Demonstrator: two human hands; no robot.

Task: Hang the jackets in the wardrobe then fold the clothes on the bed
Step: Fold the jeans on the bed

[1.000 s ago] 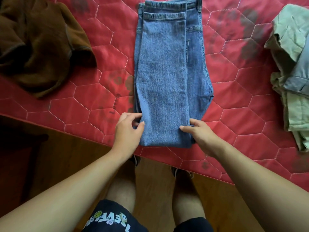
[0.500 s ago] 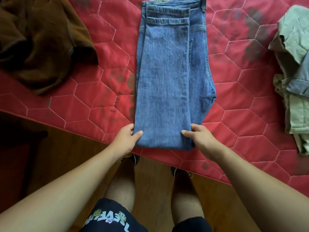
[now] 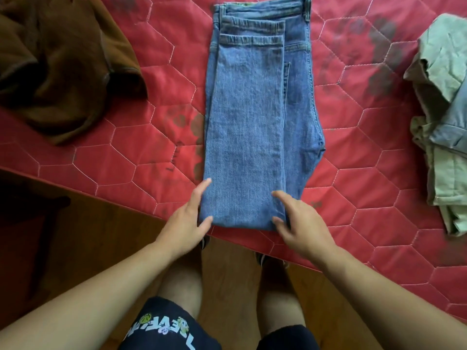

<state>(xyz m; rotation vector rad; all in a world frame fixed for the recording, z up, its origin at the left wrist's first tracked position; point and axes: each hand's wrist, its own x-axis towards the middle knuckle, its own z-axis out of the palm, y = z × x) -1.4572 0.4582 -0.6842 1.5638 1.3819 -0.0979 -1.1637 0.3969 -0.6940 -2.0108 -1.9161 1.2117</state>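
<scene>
Head view: the folded jeans (image 3: pixel 247 127) lie lengthwise on the red quilted bed (image 3: pixel 366 198), with the fold at its near edge. The left hand (image 3: pixel 185 223) is released, its straight fingers against the left near side of the jeans. The right hand (image 3: pixel 303 226) is also released and rests on the right near corner. A brown garment (image 3: pixel 63 66) is cut off at the left, and a greenish pile of clothes (image 3: pixel 444 122) at the right. The dark shorts (image 3: pixel 164 332) carry upside-down white letters, only partly readable. A faint print on the bed is unreadable.
</scene>
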